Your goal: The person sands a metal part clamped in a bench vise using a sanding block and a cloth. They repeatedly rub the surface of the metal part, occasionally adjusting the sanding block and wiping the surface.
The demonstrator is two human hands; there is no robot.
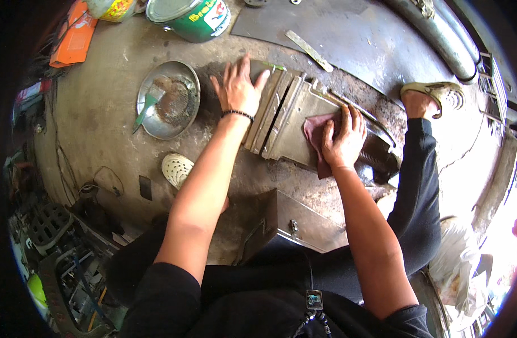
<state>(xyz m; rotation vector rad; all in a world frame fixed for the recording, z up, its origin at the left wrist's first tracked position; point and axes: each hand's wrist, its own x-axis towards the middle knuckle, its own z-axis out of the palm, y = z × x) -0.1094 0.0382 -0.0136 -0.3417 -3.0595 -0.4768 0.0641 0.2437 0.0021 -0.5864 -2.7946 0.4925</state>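
A grey metal machine vise (295, 124) lies on the floor in front of me, its jaws parted by a narrow dark gap. My left hand (240, 93) rests at the vise's left end, fingers spread and nothing held. With my right hand (345, 141) I press a dark red rag (316, 132) against the flat top of the vise, the fingers reaching over it toward the far right side. A threaded screw (373, 161) shows beside that hand. Left of the vise sits a round metal pan (147, 121) with brownish grit and a green-handled brush (148, 106) in it.
A green bucket (197, 28) stands at the far side, near an orange box (74, 36). A flat metal strip (309, 50) lies on a dark sheet (360, 34). Large pipes (433, 36) lie far right. A metal box (303, 217) sits close before me, my feet on either side.
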